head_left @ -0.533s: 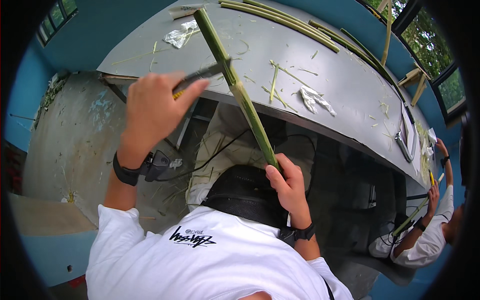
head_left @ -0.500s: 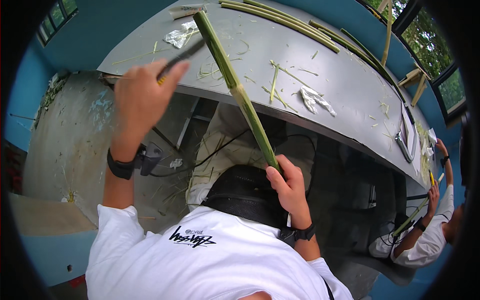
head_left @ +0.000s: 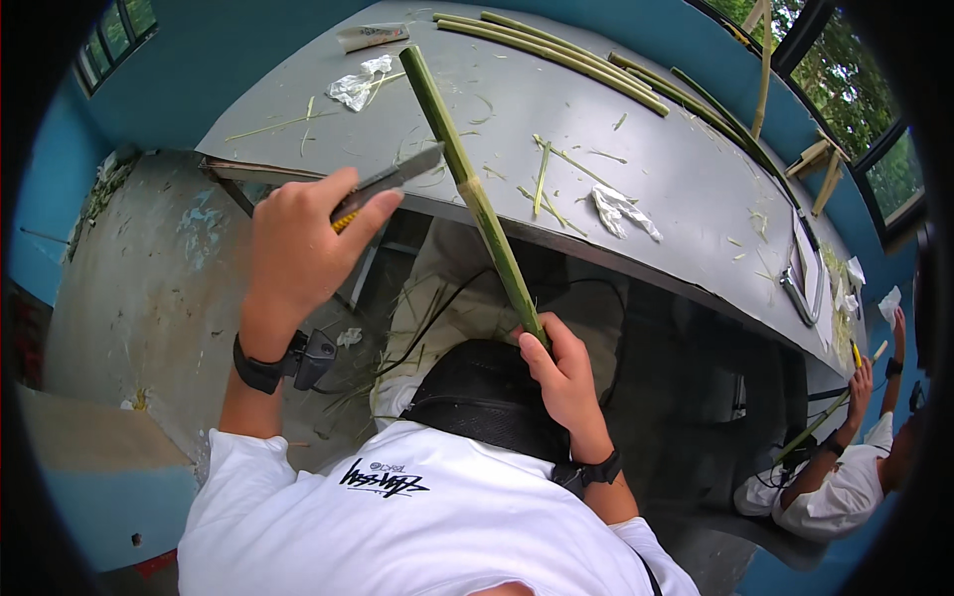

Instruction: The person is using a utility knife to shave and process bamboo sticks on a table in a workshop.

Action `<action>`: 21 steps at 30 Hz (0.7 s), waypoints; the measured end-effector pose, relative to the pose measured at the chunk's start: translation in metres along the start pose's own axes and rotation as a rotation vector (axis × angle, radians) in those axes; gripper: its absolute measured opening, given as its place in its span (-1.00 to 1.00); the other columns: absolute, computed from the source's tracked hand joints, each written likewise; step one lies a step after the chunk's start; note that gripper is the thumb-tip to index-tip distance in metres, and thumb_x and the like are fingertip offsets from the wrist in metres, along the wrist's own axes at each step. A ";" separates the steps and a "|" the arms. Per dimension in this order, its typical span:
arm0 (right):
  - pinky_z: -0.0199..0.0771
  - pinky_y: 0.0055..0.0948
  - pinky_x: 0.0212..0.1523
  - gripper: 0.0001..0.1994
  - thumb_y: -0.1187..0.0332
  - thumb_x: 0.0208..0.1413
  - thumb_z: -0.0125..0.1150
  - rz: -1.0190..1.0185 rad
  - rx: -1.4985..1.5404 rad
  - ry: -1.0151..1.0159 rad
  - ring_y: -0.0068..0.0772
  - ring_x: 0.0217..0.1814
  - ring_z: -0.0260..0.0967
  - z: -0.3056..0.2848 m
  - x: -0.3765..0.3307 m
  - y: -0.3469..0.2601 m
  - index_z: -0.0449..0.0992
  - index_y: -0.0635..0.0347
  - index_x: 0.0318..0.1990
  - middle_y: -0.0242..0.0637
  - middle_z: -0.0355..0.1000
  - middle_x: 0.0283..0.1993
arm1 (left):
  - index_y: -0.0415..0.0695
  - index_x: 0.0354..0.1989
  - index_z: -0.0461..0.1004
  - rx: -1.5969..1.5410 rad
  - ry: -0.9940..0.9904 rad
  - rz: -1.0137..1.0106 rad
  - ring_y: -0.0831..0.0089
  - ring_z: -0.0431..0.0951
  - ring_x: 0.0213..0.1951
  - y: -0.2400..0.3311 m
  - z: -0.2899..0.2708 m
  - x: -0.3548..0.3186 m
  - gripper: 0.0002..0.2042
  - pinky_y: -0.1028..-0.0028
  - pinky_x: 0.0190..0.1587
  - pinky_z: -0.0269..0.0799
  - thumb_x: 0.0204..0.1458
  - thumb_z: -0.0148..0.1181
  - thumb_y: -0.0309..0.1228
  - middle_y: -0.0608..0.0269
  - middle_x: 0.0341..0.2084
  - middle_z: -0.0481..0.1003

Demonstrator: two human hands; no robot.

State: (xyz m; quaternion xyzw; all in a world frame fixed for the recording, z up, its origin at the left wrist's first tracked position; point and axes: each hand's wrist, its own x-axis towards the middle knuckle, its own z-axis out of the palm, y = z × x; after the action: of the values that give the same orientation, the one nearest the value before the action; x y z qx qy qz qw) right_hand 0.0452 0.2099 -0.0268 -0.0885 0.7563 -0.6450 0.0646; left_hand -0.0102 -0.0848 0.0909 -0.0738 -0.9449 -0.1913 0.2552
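Note:
My left hand (head_left: 303,243) is closed around a box cutter (head_left: 383,187) with a yellow-marked handle. Its blade points up and right, the tip a short way left of a green bamboo stick (head_left: 475,194). My right hand (head_left: 566,382) grips that stick by its lower end, above my lap. The stick slants up to the left, over the table's front edge, and has a paler ring at its joint near the middle. Whether its lower tip goes beyond my fingers is hidden.
Bamboo poles (head_left: 556,58) lie along the back of the grey table (head_left: 696,204), with shavings and crumpled tissues (head_left: 624,211) strewn about. A hacksaw (head_left: 803,283) rests at the right end. Beyond it, a co-worker (head_left: 830,487) holds a green stick and a yellow tool.
My left hand has lowered slightly to the right, bringing the knife blade into clear view beside the stick. The stick's lower end and my right hand have shifted slightly left. The co-worker lifts a tissue.

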 end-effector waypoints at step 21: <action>0.35 -0.43 -0.31 -0.78 0.38 0.32 0.24 -0.082 -0.125 -0.022 -0.42 -0.42 0.37 -0.007 -0.005 -0.005 0.56 0.33 0.00 -0.20 0.48 -0.41 | -0.24 -0.51 0.51 0.119 -0.254 0.025 -0.11 0.45 -0.53 0.010 0.016 0.005 -0.47 0.11 -0.43 0.32 0.16 0.23 0.07 -0.07 -0.69 0.39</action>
State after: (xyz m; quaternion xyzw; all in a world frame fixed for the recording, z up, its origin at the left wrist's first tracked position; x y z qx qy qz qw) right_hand 0.0484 0.2173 -0.0210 -0.1303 0.7901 -0.5976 0.0409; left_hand -0.0191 -0.0691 0.0842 -0.0942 -0.9782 -0.1209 0.1399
